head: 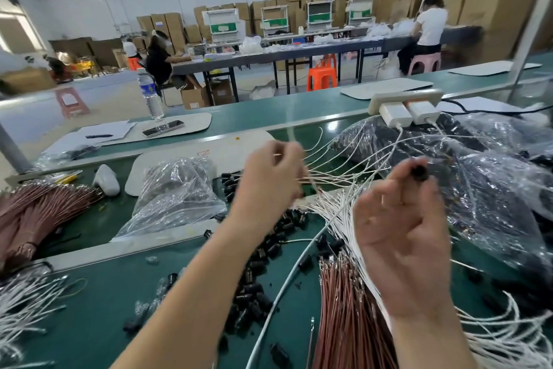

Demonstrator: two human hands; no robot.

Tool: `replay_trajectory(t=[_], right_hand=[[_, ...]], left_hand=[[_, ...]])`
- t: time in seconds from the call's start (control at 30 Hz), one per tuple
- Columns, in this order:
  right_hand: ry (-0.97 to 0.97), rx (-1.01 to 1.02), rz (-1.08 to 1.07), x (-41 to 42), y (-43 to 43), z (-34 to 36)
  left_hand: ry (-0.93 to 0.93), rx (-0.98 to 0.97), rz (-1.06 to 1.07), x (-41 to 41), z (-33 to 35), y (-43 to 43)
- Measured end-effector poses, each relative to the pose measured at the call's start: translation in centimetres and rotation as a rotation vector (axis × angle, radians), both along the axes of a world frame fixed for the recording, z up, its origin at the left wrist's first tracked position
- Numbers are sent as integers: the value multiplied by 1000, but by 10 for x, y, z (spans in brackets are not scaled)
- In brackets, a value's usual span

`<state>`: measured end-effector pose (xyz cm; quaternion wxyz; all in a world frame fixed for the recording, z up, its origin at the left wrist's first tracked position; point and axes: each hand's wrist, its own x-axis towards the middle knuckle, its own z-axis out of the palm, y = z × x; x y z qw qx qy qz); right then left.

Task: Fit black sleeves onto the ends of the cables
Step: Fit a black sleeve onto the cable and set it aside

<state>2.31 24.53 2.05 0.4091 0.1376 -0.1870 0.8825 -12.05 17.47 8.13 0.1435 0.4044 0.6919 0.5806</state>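
Pinching a black sleeve between thumb and fingertips, the right hand is raised above the green workbench. Its other fingers curl loosely toward the palm, and blur hides the finer detail of the grip. Just to the left, apart from it, the left hand has its fingers curled round a bunch of white cables, whose strands fan out to the right toward the sleeve. The hand is blurred, so I cannot tell which single cable end it offers.

Below both hands, loose black sleeves lie scattered across the bench. More white cable lies in a sheaf under the right wrist, beside a bundle of brown cables with metal tips.

A clear plastic bag sits left of the left hand. A large plastic bag of dark parts fills the right side. Behind it a power strip carries two white plugs. A water bottle and a phone stand farther back on the left.
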Motion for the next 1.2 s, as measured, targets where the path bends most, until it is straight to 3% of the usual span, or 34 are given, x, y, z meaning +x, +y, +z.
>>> replay_trajectory(t=[0.2, 0.3, 0.37, 0.43, 0.47, 0.63, 0.83, 1.0, 1.2], right_hand=[[-328, 10, -1, -18, -9, -13], [-454, 38, -13, -28, -10, -19], [-511, 68, 1, -38, -13, -25], [-564, 72, 14, -46, -17, -30], [-588, 69, 8, -49, -18, -33], [-687, 86, -91, -54, -20, -43], [-761, 122, -139, -54, -23, -47], [-772, 129, -154, -55, -22, -48], [-742, 130, -92, -57, -22, -50]], left_hand=[[-403, 116, 427, -84, -42, -115], [-456, 52, 607, -108, -64, -167], [-242, -208, 738, -112, -77, -189], [140, -604, 827, -102, -86, -200], [304, -697, 816, -89, -88, -198], [679, -612, 365, -18, -100, -148], [746, -747, 322, -13, -120, -119], [743, -598, 356, -11, -125, -123], [555, -116, 418, -9, -127, -134]])
